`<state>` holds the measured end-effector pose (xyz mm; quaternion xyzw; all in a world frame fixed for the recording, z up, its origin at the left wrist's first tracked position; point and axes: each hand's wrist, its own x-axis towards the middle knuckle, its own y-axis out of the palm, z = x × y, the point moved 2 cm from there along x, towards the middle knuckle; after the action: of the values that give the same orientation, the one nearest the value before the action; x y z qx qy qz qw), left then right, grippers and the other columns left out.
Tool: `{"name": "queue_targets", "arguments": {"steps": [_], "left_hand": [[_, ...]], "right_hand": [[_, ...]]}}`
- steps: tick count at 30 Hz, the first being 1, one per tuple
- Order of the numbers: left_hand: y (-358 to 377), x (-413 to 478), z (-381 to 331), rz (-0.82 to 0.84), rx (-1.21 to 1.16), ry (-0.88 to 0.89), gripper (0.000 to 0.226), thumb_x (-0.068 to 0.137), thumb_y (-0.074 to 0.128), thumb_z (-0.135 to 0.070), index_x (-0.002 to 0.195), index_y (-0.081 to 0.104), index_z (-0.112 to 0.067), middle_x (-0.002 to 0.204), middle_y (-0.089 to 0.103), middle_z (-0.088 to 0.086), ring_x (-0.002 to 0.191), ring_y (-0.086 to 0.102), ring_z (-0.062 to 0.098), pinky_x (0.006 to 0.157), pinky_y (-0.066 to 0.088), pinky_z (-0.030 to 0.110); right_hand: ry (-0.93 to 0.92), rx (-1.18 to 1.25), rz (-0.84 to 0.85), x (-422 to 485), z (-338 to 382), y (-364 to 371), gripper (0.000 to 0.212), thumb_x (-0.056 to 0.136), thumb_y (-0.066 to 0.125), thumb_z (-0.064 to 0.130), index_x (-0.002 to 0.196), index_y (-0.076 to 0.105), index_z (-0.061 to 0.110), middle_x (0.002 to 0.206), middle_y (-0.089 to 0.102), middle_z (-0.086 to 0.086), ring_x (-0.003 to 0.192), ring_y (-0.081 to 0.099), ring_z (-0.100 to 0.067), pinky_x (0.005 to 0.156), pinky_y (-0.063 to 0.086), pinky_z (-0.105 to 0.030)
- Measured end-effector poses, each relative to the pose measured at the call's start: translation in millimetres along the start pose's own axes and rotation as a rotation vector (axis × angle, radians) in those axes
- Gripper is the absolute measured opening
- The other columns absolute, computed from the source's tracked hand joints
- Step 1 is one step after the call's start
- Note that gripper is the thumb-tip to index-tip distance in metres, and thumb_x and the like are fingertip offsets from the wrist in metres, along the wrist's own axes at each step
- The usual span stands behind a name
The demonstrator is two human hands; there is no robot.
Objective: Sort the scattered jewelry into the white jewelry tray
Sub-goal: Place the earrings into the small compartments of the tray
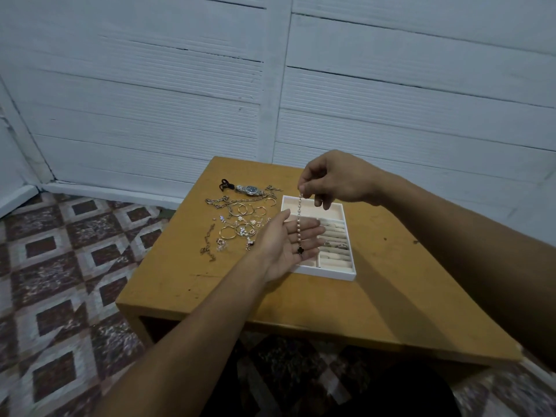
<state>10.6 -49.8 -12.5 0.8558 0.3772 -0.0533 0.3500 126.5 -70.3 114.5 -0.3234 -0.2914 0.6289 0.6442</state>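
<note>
Jewelry scattered on tan wooden surface, just left of white jewelry tray | room: white plank wall, patterned tile floor | right hand pinches beaded bracelet by its top end, dangling over tray | left hand flat, palm up, beneath bracelet's black charm.

text: none readable | watch dial: too small to read
</note>
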Motion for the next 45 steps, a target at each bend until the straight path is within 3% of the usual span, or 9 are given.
{"name": "queue_targets", "arguments": {"steps": [11,17,21,26,30,34,38,45], "left_hand": [[-0.1,6.1,13.2,-0.024,-0.288,-0.086,0.053,0.101,0.037,-0.038,0.116,0.06,0.007,0.107,0.07,0.023,0.086,0.071,0.03,0.074,0.061,0.036],[3.4,10.2,15.6,-0.02,-0.38,-0.105,0.052,0.101,0.039,-0.037,0.119,0.057,0.009,0.115,0.066,0.027,0.107,0.064,0.036,0.081,0.057,0.04],[2.2,13.3,16.4,-0.033,-0.419,-0.106,0.051,0.101,0.04,-0.037,0.117,0.056,0.008,0.122,0.063,0.026,0.112,0.062,0.036,0.084,0.056,0.043],[-1.5,15.3,13.9,-0.092,-0.395,-0.065,0.05,0.101,0.039,-0.036,0.12,0.056,0.008,0.118,0.064,0.025,0.1,0.065,0.033,0.085,0.055,0.04],[-3.7,15.4,10.6,-0.127,-0.364,-0.057,0.049,0.1,0.04,-0.035,0.119,0.056,0.007,0.114,0.065,0.024,0.109,0.063,0.034,0.078,0.057,0.039],[-4.2,15.0,8.3,-0.144,-0.333,-0.054,0.049,0.1,0.04,-0.035,0.121,0.055,0.006,0.107,0.065,0.022,0.095,0.064,0.031,0.08,0.055,0.039],[-5.3,17.1,7.3,-0.157,-0.286,-0.065,0.053,0.1,0.039,-0.037,0.128,0.052,0.006,0.11,0.064,0.023,0.101,0.063,0.033,0.085,0.053,0.04],[-3.7,16.4,6.9,-0.138,-0.221,-0.081,0.056,0.099,0.039,-0.039,0.13,0.051,0.006,0.11,0.064,0.022,0.092,0.063,0.032,0.079,0.052,0.037]], "right_hand": [[0.089,-0.045,-0.084,3.3,-24.2,-2.4,0.005,0.089,0.064,0.005,0.09,0.068,0.003,0.076,0.067,-0.004,0.061,0.065,-0.012,0.061,0.057,-0.024],[0.092,-0.157,-0.136,-1.0,-30.0,12.0,0.006,0.088,0.064,0.006,0.091,0.068,0.01,0.08,0.069,-0.003,0.066,0.066,-0.013,0.063,0.053,-0.02],[0.093,-0.175,-0.083,-5.2,-33.0,25.3,0.01,0.086,0.065,0.003,0.092,0.07,0.009,0.079,0.068,-0.002,0.066,0.064,-0.013,0.061,0.049,-0.019],[0.116,-0.201,-0.021,-10.2,-37.8,36.2,0.01,0.084,0.068,0.004,0.089,0.07,0.012,0.075,0.067,0.004,0.062,0.064,-0.007,0.057,0.048,-0.016],[0.133,-0.198,0.002,-12.7,-40.0,42.5,0.013,0.083,0.067,0.004,0.085,0.069,0.017,0.069,0.064,0.01,0.059,0.063,-0.003,0.054,0.044,-0.013],[0.144,-0.182,0.01,-15.9,-44.0,49.3,0.014,0.083,0.068,0.003,0.085,0.07,0.017,0.073,0.067,0.006,0.06,0.063,-0.004,0.055,0.046,-0.012],[0.162,-0.159,0.02,-17.6,-47.3,53.7,0.014,0.083,0.067,0.0,0.09,0.071,0.012,0.08,0.07,0.0,0.067,0.067,-0.012,0.065,0.055,-0.021],[0.194,-0.171,0.011,-20.5,-52.2,58.8,0.015,0.08,0.068,0.0,0.087,0.073,0.013,0.075,0.068,0.003,0.064,0.066,-0.011,0.061,0.049,-0.015]]}}
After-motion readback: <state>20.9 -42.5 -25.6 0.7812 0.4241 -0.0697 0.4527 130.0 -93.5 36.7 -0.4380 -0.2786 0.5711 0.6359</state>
